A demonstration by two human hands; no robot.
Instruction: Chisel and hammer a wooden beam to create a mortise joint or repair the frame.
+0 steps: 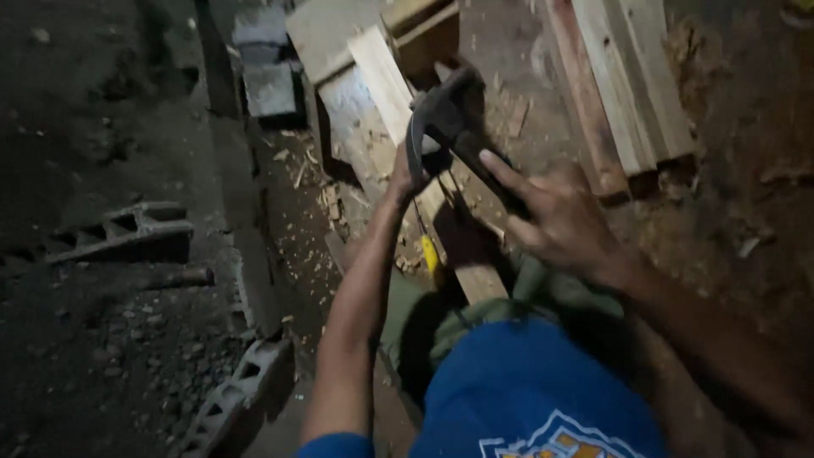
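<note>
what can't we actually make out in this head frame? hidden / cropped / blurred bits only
Head view:
- Dark tool: motion-blurred, so its kind and its working end are unclear.
- Left hand: fingers wrapped behind the tool; the grip cannot be told.
- Right hand: whether it grips the tool's handle or only rests on it is blurred.
- Wooden plank: its near end is hidden by the person's knee.
- Stacked boards: cut off by the top edge.
- Ground at left: too dark to read.

In the middle of the frame my left hand grips the front of a dark metal hand plane, and my right hand closes around its rear. The plane rests on a long pale wooden plank. More light wooden boards lie at upper right.
</note>
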